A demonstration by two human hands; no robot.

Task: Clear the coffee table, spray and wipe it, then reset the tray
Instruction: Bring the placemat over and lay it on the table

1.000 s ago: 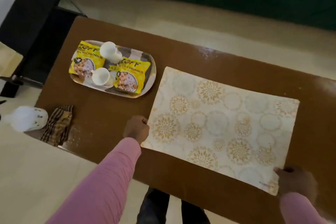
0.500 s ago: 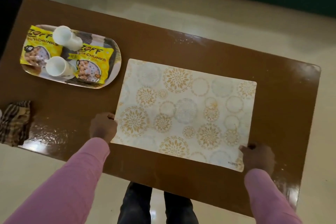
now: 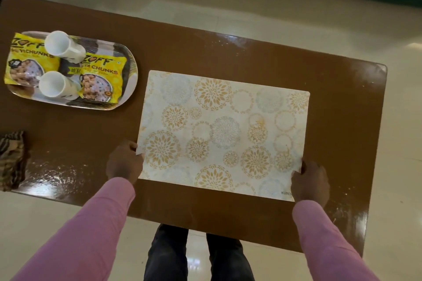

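A cream placemat (image 3: 223, 132) with gold and grey floral rings lies flat on the brown coffee table (image 3: 205, 57). My left hand (image 3: 124, 162) pinches the mat's near left corner. My right hand (image 3: 310, 180) grips its near right corner. At the table's left stands an oval patterned tray (image 3: 131, 75). On it lie two yellow snack packets (image 3: 102, 80) and two white cups (image 3: 57, 85) on their sides.
A striped brown cloth (image 3: 12, 159) lies at the table's near left edge. The wood beside it shines wet. Pale tiled floor surrounds the table, with a dark green wall at the back. My legs stand at the near edge.
The view has swung right, so the tray and cloth sit further left and the white spray bottle has left the frame. The mat now lies squarer to the table edge, both hands still on its corners.
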